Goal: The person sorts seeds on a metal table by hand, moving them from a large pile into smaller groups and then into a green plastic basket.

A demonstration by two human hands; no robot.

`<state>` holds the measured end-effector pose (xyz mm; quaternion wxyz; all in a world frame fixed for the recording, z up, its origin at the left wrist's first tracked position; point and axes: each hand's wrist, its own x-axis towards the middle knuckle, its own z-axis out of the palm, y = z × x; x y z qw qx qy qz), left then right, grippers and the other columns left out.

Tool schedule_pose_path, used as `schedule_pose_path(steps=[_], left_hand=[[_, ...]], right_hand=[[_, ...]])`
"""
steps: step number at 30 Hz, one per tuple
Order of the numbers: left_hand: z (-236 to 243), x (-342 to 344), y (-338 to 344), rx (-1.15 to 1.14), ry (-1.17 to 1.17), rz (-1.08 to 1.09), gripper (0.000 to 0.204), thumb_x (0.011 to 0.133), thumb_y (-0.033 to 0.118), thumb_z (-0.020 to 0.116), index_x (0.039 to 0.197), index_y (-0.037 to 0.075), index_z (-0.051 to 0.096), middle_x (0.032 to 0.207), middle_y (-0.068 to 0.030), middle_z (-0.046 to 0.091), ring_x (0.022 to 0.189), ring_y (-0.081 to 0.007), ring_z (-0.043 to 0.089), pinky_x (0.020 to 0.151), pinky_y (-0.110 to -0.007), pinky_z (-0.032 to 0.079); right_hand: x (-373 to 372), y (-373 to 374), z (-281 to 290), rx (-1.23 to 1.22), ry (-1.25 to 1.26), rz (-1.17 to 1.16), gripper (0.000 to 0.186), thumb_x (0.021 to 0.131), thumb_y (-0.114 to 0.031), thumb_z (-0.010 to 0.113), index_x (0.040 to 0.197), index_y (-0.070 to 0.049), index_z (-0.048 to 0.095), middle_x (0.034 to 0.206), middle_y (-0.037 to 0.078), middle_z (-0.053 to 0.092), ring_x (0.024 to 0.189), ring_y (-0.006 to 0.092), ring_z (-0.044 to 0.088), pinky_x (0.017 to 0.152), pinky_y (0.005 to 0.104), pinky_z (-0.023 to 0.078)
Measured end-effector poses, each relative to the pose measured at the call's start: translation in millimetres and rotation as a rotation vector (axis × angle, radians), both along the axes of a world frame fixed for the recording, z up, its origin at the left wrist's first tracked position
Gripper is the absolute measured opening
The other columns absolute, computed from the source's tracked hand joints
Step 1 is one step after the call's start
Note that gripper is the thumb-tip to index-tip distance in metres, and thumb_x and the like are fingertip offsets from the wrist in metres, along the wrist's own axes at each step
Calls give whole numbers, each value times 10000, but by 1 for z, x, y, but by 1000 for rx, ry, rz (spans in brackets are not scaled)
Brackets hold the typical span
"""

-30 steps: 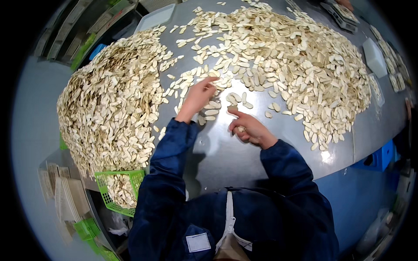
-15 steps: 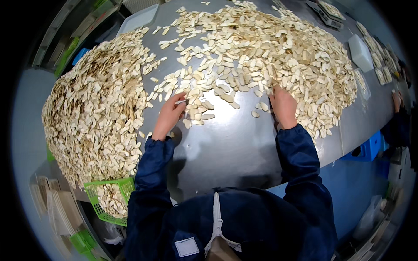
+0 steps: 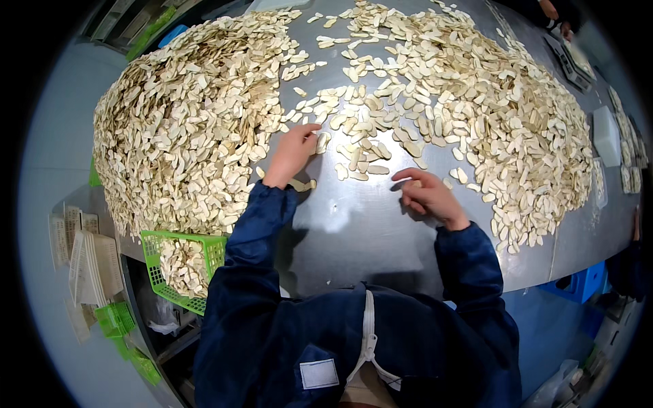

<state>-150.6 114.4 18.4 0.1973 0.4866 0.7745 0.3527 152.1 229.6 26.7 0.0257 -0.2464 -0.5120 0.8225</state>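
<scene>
Pale, flat, oblong dried slices lie in a large heap (image 3: pixel 183 109) on the left of the steel table (image 3: pixel 360 238), another heap (image 3: pixel 510 136) on the right and a loose scatter (image 3: pixel 360 129) between them. My left hand (image 3: pixel 294 153) is at the left edge of the scatter, fingers reaching loosely over some slices, none visibly held. My right hand (image 3: pixel 428 197) hovers lower right of the scatter, index finger stretched out and the others loosely bent, with no slice visible in it.
A green basket (image 3: pixel 154 262) of slices sits at the lower left beside stacked trays (image 3: pixel 92 265). At the right are a white container (image 3: pixel 605 136), a scale (image 3: pixel 571 68) and a blue crate (image 3: pixel 578 285). Another person's hands (image 3: pixel 549 10) show at the top right.
My right hand has moved from the right heap's edge back down and left, opening out. My left hand has shifted up beside the central slices. The view has shifted slightly.
</scene>
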Motion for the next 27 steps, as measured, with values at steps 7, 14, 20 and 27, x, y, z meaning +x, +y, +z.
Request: schedule_pose_path(steps=[7, 14, 20, 27], left_hand=[[11, 83, 7, -130, 218, -195, 234, 744, 137, 663, 909, 32, 534, 920, -140, 500, 771, -314, 572, 687, -375, 471], [-7, 72, -5, -29, 64, -150, 167, 785, 78, 606, 934, 9, 575, 831, -161, 575, 724, -328, 572, 655, -367, 461], [30, 95, 24, -164, -670, -287, 298, 900, 112, 536, 1174, 0, 574, 949, -55, 673, 731, -97, 629, 615, -219, 497], [10, 52, 39, -10, 140, -198, 265, 822, 52, 566, 1077, 68, 637, 889, -101, 640, 768, -240, 624, 653, -336, 487]], right_hand=[[-27, 20, -17, 110, -118, -458, 478, 883, -71, 470, 1350, -57, 371, 593, 7, 511, 415, 49, 378, 366, 201, 281], [-9, -15, -8, -91, -11, -104, 329, 884, -69, 435, 1196, 3, 508, 588, 13, 522, 374, 47, 344, 341, 205, 258], [-26, -69, -7, -230, -102, 376, 502, 881, -82, 453, 1365, -8, 339, 747, 110, 609, 453, 105, 506, 386, 218, 352], [14, 10, -22, 59, -28, -786, 474, 871, -42, 442, 1331, 31, 354, 799, 126, 626, 454, 118, 498, 371, 220, 395]])
